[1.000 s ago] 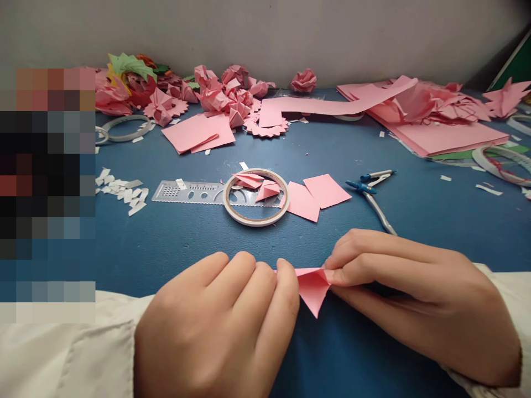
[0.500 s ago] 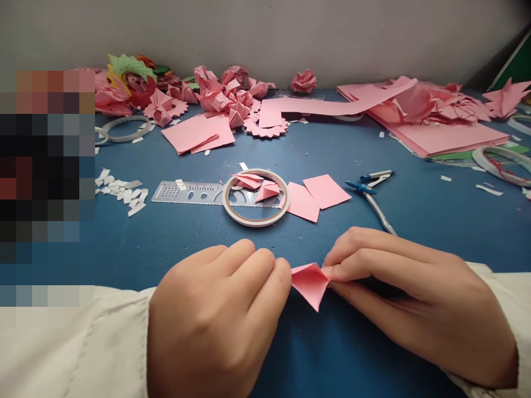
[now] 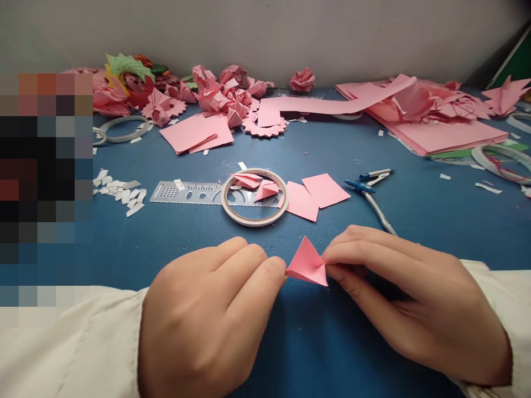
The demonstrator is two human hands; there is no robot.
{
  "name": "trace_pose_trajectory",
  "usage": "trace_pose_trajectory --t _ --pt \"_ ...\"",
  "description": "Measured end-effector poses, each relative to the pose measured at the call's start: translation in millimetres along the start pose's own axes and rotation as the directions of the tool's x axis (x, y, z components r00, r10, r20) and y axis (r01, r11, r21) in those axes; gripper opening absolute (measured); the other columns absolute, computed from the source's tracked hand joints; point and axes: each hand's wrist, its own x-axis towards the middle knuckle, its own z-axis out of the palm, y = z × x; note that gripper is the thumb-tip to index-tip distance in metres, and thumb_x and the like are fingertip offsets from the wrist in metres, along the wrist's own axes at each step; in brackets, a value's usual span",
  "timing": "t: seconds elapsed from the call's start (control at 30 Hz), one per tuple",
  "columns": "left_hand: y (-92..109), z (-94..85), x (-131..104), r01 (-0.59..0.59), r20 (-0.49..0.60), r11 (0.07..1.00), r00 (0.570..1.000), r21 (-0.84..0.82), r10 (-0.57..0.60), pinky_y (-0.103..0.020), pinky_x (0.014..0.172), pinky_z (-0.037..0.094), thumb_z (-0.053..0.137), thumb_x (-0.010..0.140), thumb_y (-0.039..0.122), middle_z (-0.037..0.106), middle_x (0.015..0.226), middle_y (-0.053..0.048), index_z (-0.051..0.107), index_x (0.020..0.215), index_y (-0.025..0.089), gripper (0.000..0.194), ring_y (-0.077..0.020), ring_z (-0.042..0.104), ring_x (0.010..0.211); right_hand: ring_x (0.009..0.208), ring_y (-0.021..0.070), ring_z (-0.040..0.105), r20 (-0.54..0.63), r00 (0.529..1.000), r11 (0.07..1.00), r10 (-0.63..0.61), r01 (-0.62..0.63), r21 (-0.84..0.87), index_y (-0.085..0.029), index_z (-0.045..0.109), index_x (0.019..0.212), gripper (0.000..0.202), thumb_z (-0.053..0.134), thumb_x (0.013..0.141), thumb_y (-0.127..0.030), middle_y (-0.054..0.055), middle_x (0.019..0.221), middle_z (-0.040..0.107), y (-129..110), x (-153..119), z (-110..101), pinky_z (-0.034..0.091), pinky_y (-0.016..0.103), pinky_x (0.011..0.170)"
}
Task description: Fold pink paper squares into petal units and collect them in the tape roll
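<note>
The left hand (image 3: 209, 312) and right hand (image 3: 418, 301) each pinch an edge of the small folded pink paper piece (image 3: 307, 264), held between them over the smooth blue table (image 3: 182, 226). Beyond, a round white tape roll (image 3: 254, 222) encircles pointed pink paper folds (image 3: 267, 190) and overlaps a clear plastic stencil ruler (image 3: 166, 192). Crumpled pink paper flowers (image 3: 213, 98) lie farther back.

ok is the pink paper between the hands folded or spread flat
Folded: the pink paper shows angled faces and a raised point, pinched between the left hand and right hand.
</note>
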Motion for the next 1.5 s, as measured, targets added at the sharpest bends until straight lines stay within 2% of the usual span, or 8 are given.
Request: trace_pose_trajectory --t 0.23,0.53,0.73,0.9,1.03,1.17,1.33,1.5 --pt "-0.5 1.1 -2.8 -0.010 -0.002 0.999 1.000 -0.049 0.010 -0.040 0.070 0.055 0.053 0.112 -0.001 0.081 0.102 -0.005 0.059 0.106 0.024 0.027 -0.0235 0.073 0.086 0.092 0.0075 0.073 0.025 0.999 0.999 -0.037 0.037 0.029 -0.024 0.064 0.123 0.021 0.057 0.117 -0.005 -0.001 0.102 0.076 0.5 -2.6 0.0 0.061 0.014 0.087" --pt "2.8 4.3 0.3 -0.017 0.047 0.980 0.999 -0.196 0.026 -0.038 0.065 0.050 0.050 0.116 0.000 0.071 0.092 -0.001 0.068 0.106 0.018 0.027 -0.0205 0.059 0.077 0.090 0.0113 0.074 0.036 0.995 0.995 -0.096 0.096 -0.015 -0.022 0.065 0.127 0.019 0.059 0.117 -0.007 0.001 0.102 0.076 0.5 -5.8 4.0 0.063 0.019 0.081" --pt "4.2 3.6 4.1 0.074 0.087 0.970 0.995 -0.230 -0.055 -0.036 0.067 0.053 0.050 0.119 0.006 0.072 0.090 0.000 0.075 0.102 0.019 0.032 -0.0190 0.064 0.077 0.084 0.0133 0.075 0.041 0.993 0.992 -0.114 0.116 -0.048 -0.023 0.065 0.124 0.017 0.059 0.118 -0.008 0.001 0.097 0.077 0.5 -5.0 5.7 0.063 0.023 0.074" --pt "10.8 7.8 14.8 0.164 0.078 0.961 0.986 -0.223 -0.150 -0.029 0.068 0.059 0.063 0.118 0.028 0.072 0.086 -0.003 0.080 0.103 0.025 0.023 -0.0214 0.070 0.079 0.081 0.0150 0.075 0.069 0.989 0.990 -0.133 0.136 -0.032 -0.024 0.066 0.121 0.013 0.059 0.121 -0.013 0.002 0.095 0.077 2.6 -1.2 6.0 0.062 0.025 0.070" --pt "19.2 11.9 22.4 0.186 0.041 0.957 0.983 -0.225 -0.181 -0.030 0.070 0.064 0.072 0.114 0.040 0.074 0.087 -0.005 0.084 0.106 0.026 0.020 -0.0235 0.072 0.081 0.086 0.0126 0.077 0.059 0.992 0.994 -0.108 0.109 -0.007 -0.023 0.068 0.119 0.011 0.062 0.123 -0.016 0.002 0.097 0.078 0.5 -0.2 4.6 0.061 0.021 0.076" --pt "19.5 9.9 21.8 0.202 0.023 0.944 0.979 -0.259 -0.203 -0.030 0.070 0.065 0.074 0.112 0.034 0.075 0.085 -0.004 0.085 0.102 0.027 0.017 -0.0235 0.073 0.080 0.083 0.0128 0.077 0.005 0.997 0.997 -0.075 0.075 -0.024 -0.022 0.073 0.111 0.015 0.064 0.123 -0.019 0.002 0.093 0.079 -3.0 2.0 5.0 0.062 0.022 0.074" --pt "11.6 6.1 14.8 0.211 0.032 0.915 0.976 -0.345 -0.213 -0.029 0.062 0.060 0.061 0.111 0.009 0.075 0.081 -0.001 0.085 0.096 0.021 0.031 -0.0178 0.072 0.072 0.079 0.0170 0.072 0.021 0.988 0.989 -0.150 0.150 -0.013 -0.019 0.077 0.112 0.023 0.058 0.121 -0.009 0.006 0.094 0.082 0.2 5.9 5.6 0.062 0.030 0.070" --pt "10.4 5.5 13.2 0.207 0.021 0.916 0.977 -0.342 -0.213 -0.033 0.063 0.060 0.059 0.111 0.008 0.076 0.082 0.001 0.084 0.095 0.018 0.031 -0.0172 0.072 0.073 0.079 0.0180 0.070 0.045 0.986 0.987 -0.162 0.163 -0.008 -0.018 0.074 0.117 0.021 0.057 0.118 -0.006 0.006 0.095 0.081 1.4 4.9 5.2 0.061 0.031 0.069"
